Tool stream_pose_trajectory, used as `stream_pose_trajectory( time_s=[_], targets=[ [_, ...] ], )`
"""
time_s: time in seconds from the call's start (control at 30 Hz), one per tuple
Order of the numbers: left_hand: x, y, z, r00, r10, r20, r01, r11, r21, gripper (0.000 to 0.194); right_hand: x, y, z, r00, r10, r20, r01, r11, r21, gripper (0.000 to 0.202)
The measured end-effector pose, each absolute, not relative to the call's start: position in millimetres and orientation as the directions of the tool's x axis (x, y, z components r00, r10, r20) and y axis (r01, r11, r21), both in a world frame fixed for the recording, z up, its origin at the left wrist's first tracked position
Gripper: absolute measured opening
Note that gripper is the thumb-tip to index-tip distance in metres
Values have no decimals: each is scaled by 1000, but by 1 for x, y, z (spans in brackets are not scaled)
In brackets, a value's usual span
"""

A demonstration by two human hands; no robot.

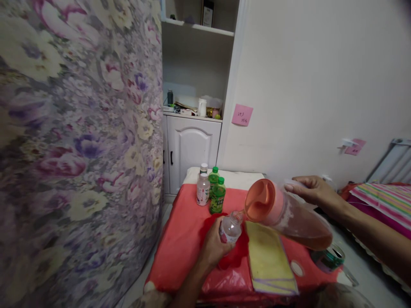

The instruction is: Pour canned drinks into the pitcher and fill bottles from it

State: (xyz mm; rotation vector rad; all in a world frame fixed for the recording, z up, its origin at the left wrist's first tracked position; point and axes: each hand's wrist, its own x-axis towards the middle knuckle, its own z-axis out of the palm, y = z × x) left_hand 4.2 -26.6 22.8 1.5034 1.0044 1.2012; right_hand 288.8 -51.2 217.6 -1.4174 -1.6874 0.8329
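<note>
My left hand [215, 243] is closed around a clear plastic bottle [230, 229] with no cap, its mouth tipped slightly right. Above and to the right, my right hand [310, 190] grips a large clear pitcher [298, 220] with a pink lid [260, 200]. The pitcher lies almost sideways, spout toward the bottle, brownish liquid inside. Its spout meets the bottle's mouth, where liquid seems to run. A red dish [205, 229] is under the bottle. Beside it lies a folded yellow cloth [271, 259].
On the red-covered table [180, 235], green-capped bottles [217, 199] and white-capped bottles [203, 190] stand at the back. A white round cap [297, 268] and an open-topped can [327, 258] are at the right. A floral curtain [80, 149] hangs left; a wall stands behind.
</note>
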Motion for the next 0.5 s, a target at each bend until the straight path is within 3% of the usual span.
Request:
stream_pose_trajectory(
  time_s=[0.5],
  targets=[
    [5,-29,29,193,960,203,33,-213,977,59,286,-52,221,-81,986,144,482,165,-860,48]
  ],
)
